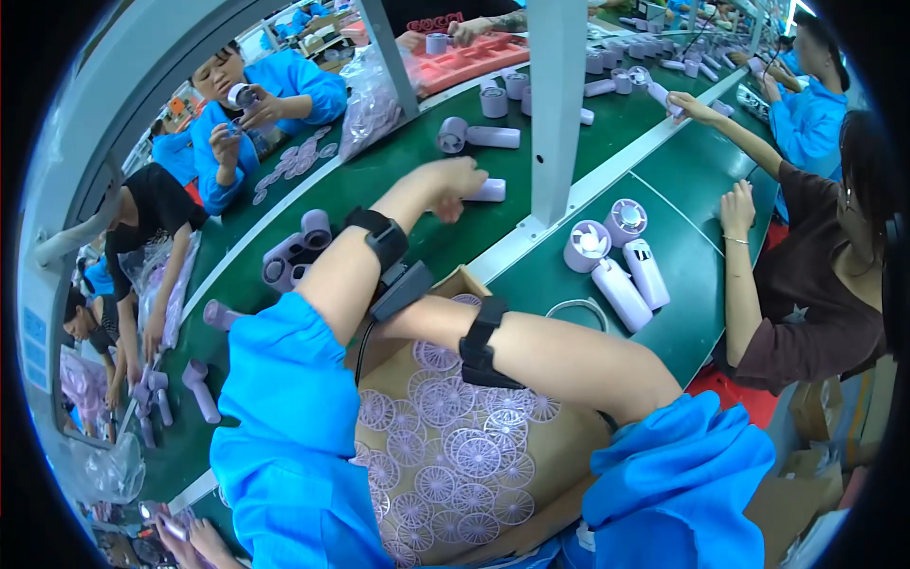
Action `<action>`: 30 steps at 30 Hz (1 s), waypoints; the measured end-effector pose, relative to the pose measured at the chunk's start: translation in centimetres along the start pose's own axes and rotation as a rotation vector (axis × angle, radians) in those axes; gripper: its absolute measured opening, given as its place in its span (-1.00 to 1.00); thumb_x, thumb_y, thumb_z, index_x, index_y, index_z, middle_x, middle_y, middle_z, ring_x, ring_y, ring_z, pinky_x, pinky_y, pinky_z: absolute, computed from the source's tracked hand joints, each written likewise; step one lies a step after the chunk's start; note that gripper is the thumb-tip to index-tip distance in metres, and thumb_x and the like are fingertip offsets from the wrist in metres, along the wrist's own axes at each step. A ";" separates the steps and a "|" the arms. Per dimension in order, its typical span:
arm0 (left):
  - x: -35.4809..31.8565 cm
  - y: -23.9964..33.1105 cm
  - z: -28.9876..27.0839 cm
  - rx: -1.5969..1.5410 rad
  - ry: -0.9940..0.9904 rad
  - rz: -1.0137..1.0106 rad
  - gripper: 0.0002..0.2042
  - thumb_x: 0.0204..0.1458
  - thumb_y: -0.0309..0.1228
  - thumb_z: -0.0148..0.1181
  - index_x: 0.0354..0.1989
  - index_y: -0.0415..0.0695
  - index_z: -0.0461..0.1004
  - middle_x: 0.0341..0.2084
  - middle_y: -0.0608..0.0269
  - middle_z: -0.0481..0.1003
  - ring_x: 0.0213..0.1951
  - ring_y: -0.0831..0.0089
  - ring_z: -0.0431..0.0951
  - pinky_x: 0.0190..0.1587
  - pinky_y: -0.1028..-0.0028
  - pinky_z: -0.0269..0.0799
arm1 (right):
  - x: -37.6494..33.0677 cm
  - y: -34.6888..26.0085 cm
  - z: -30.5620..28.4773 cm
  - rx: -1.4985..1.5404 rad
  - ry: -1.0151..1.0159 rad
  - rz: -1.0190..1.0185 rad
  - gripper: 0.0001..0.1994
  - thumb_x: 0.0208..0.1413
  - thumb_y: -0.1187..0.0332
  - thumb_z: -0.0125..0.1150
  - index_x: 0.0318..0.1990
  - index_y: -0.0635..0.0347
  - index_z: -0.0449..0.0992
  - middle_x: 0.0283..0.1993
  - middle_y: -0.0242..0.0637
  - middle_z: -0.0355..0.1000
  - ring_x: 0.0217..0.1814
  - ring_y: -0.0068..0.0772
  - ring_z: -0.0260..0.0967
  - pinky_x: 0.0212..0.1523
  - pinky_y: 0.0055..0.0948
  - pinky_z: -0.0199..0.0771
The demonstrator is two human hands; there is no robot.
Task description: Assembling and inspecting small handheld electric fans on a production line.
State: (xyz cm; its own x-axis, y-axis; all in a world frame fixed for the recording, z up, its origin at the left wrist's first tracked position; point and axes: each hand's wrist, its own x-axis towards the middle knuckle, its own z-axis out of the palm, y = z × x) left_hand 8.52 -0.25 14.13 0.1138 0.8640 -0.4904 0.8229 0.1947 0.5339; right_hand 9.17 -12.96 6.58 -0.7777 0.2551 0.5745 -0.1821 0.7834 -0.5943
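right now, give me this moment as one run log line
left hand: by lilac handle, grip unclear | right hand: mostly hidden behind left forearm | cardboard box: lilac grilles inside

Factory workshop, long green belt [455, 245], lilac fan bodies [494, 137], blue-clad workers [296, 81]

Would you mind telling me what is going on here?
The person's left hand is at a purple fan on the green surface; whether it grips it is unclear. The right hand is hidden behind the left forearm. In front of the body, a cardboard box holds round purple grilles, and more fans lie nearby.
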 end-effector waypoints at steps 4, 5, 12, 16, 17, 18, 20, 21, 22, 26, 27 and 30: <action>3.0 -2.0 1.3 0.058 0.082 -0.200 -0.53 0.13 -0.15 -0.18 0.17 -0.13 0.21 -0.34 -0.05 0.52 -0.42 0.18 0.58 -0.43 0.28 0.57 | 0.1 0.5 1.0 -0.016 -0.065 -0.018 -0.66 0.05 0.24 0.12 -0.04 0.17 0.45 0.10 -0.19 0.37 0.09 -0.30 0.33 0.08 -0.36 0.33; 3.4 -2.6 1.4 0.012 0.121 -0.156 -0.53 0.12 -0.15 -0.14 0.14 -0.15 0.25 -0.36 -0.05 0.52 -0.41 0.16 0.58 -0.42 0.25 0.57 | -0.1 0.7 0.9 -0.018 -0.078 -0.019 -0.66 0.06 0.23 0.11 -0.03 0.17 0.44 0.10 -0.20 0.37 0.10 -0.29 0.32 0.09 -0.35 0.33; 2.3 -6.6 1.6 0.075 0.198 0.037 -0.71 -0.07 -0.22 0.14 -0.30 -0.20 0.46 -0.44 0.05 0.51 -0.43 0.17 0.57 -0.44 0.26 0.55 | -0.1 0.8 1.8 0.031 -0.220 -0.083 -0.61 0.15 0.15 0.00 0.06 0.12 0.38 0.13 -0.22 0.36 0.13 -0.24 0.32 0.14 -0.32 0.30; -0.1 -7.4 -0.8 0.118 0.474 0.386 -0.79 -0.18 -0.39 0.25 -0.55 -0.15 0.31 -0.50 0.16 0.47 -0.49 0.30 0.54 -0.57 0.33 0.47 | 0.9 0.4 2.4 0.039 -0.089 -0.102 -0.57 0.05 0.20 0.13 0.07 0.15 0.36 0.11 -0.17 0.37 0.12 -0.19 0.33 0.15 -0.32 0.29; -1.3 -5.6 -0.7 -0.130 0.438 0.393 -0.79 -0.12 -0.41 0.24 -0.44 -0.13 0.28 -0.49 0.18 0.44 -0.48 0.34 0.53 -0.57 0.38 0.45 | 0.5 1.0 1.8 0.028 -0.041 -0.081 -0.55 0.02 0.21 0.17 0.07 0.16 0.35 0.10 -0.15 0.37 0.12 -0.18 0.33 0.16 -0.32 0.28; -3.6 -3.5 -0.9 -0.373 0.408 0.385 -0.76 -0.06 -0.43 0.22 -0.33 -0.11 0.25 -0.49 0.20 0.41 -0.48 0.38 0.52 -0.58 0.43 0.44 | 0.4 1.1 1.4 0.025 0.004 -0.072 -0.53 -0.01 0.23 0.21 0.08 0.16 0.34 0.10 -0.13 0.37 0.11 -0.16 0.33 0.16 -0.32 0.28; -8.3 -1.1 -0.6 -0.573 0.592 0.595 -0.71 -0.04 -0.41 0.23 -0.26 -0.10 0.21 -0.39 0.13 0.44 -0.51 0.43 0.53 -0.60 0.41 0.48 | 0.8 0.5 0.4 0.127 0.042 -0.023 -0.51 -0.04 0.26 0.24 0.07 0.17 0.34 0.09 -0.11 0.37 0.12 -0.15 0.32 0.15 -0.31 0.29; -10.4 -0.8 -0.4 -0.573 0.605 0.585 -0.71 -0.04 -0.41 0.23 -0.26 -0.10 0.21 -0.39 0.13 0.44 -0.51 0.43 0.53 -0.60 0.41 0.48 | 1.1 -0.1 -0.2 0.222 0.083 0.034 -0.50 -0.07 0.29 0.27 0.07 0.17 0.34 0.08 -0.09 0.37 0.14 -0.14 0.31 0.14 -0.29 0.29; -12.4 -0.9 -0.2 -0.682 0.745 0.615 -0.67 -0.02 -0.39 0.23 -0.18 -0.09 0.19 -0.37 0.13 0.43 -0.52 0.44 0.52 -0.60 0.43 0.48 | 1.4 -0.6 -0.7 0.316 0.122 0.095 -0.48 -0.10 0.32 0.30 0.07 0.17 0.34 0.07 -0.07 0.37 0.15 -0.13 0.30 0.13 -0.28 0.30; -18.2 -4.4 1.4 -1.063 0.908 0.598 -0.52 0.02 -0.38 0.22 0.05 -0.06 0.10 -0.30 0.13 0.42 -0.50 0.44 0.52 -0.58 0.44 0.50 | 2.2 -2.5 -2.5 0.321 0.422 0.241 -0.51 -0.17 0.47 0.33 0.01 0.19 0.38 0.03 -0.07 0.37 0.12 -0.14 0.31 0.06 -0.28 0.34; -18.6 -5.5 1.5 -1.071 0.926 0.594 -0.52 0.02 -0.38 0.22 0.05 -0.06 0.10 -0.30 0.13 0.42 -0.50 0.44 0.52 -0.58 0.44 0.50 | 2.1 -2.3 -3.1 0.128 0.542 0.255 -0.54 -0.18 0.50 0.33 -0.03 0.20 0.41 0.01 -0.08 0.37 0.09 -0.15 0.33 0.02 -0.30 0.37; -20.4 -11.0 2.1 -1.445 0.739 0.462 -0.36 0.01 -0.44 0.21 0.23 0.01 0.00 -0.29 0.16 0.42 -0.48 0.43 0.52 -0.56 0.42 0.52 | 2.9 -3.2 -3.4 0.077 0.732 0.188 -0.60 -0.19 0.54 0.33 -0.09 0.20 0.46 -0.01 -0.11 0.35 0.02 -0.18 0.35 -0.04 -0.35 0.40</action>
State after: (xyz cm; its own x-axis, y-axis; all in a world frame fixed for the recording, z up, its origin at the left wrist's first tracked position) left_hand -1.65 -21.01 16.79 -0.4282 0.9018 0.0573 -0.3972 -0.2448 0.8845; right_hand 9.58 -12.77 12.04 -0.2065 0.7129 0.6702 -0.1484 0.6542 -0.7416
